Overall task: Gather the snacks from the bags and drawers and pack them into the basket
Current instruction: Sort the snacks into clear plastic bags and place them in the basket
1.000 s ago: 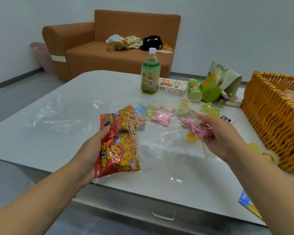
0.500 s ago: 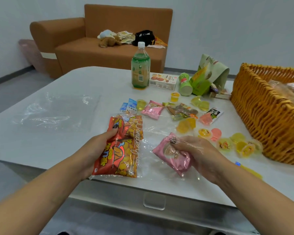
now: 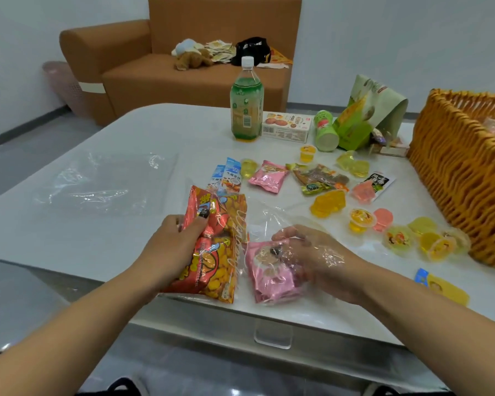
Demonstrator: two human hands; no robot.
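My left hand (image 3: 175, 247) grips a red and orange snack bag (image 3: 215, 252) at the table's near edge, thumb over its top. My right hand (image 3: 317, 258) is inside a clear plastic bag (image 3: 272, 221) and holds a pink snack packet (image 3: 269, 275) lying on the table. Several snacks lie scattered beyond: a second pink packet (image 3: 266, 176), blue sachets (image 3: 227, 174), a brown and green packet (image 3: 317, 178), and several jelly cups (image 3: 360, 220). The woven orange basket (image 3: 463, 178) stands at the right.
A green drink bottle (image 3: 246, 101), a biscuit box (image 3: 286, 127), a green tube (image 3: 326, 132) and a green paper bag (image 3: 366, 112) stand at the table's (image 3: 55, 244) far side. An empty clear bag (image 3: 103, 181) lies left. A brown sofa (image 3: 160, 75) is behind.
The clear bag has come down from above the table and its small snacks now lie spread out. My right hand moved down and toward me with the pink packet; my left lowered the red bag.
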